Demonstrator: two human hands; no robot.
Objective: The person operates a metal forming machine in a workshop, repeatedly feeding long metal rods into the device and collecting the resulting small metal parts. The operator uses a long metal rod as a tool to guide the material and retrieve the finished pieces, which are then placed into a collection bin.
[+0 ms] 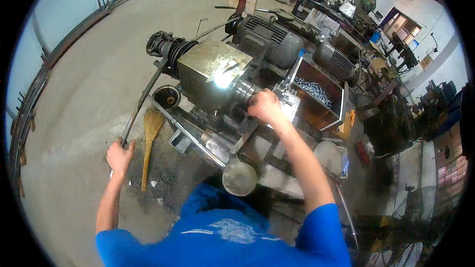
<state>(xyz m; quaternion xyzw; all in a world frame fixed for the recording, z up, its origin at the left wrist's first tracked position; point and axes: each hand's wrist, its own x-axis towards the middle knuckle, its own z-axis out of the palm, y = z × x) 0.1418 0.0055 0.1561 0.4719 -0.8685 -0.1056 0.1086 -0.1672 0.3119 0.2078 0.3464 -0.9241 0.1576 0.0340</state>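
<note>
My left hand [120, 156] is wrapped round the lower end of a long metal lever [141, 101], which slants up to the dark ribbed collar [180, 52] at the left end of a lathe-like machine. At the other side of its metal headstock [213, 62], my right hand [265, 106] is closed right beside the shiny round spindle nose [243, 90]. What lies between those fingers is hidden by the hand. To the right of it stands a metal tool holder [286, 91] on the machine.
An open box [320, 118] of small metal parts [312, 91] stands right of my right hand. Behind sits a ribbed motor [272, 39]. A broom [149, 138] and a dark bucket [166, 97] are on the left; a round pan [239, 178] is close to my body.
</note>
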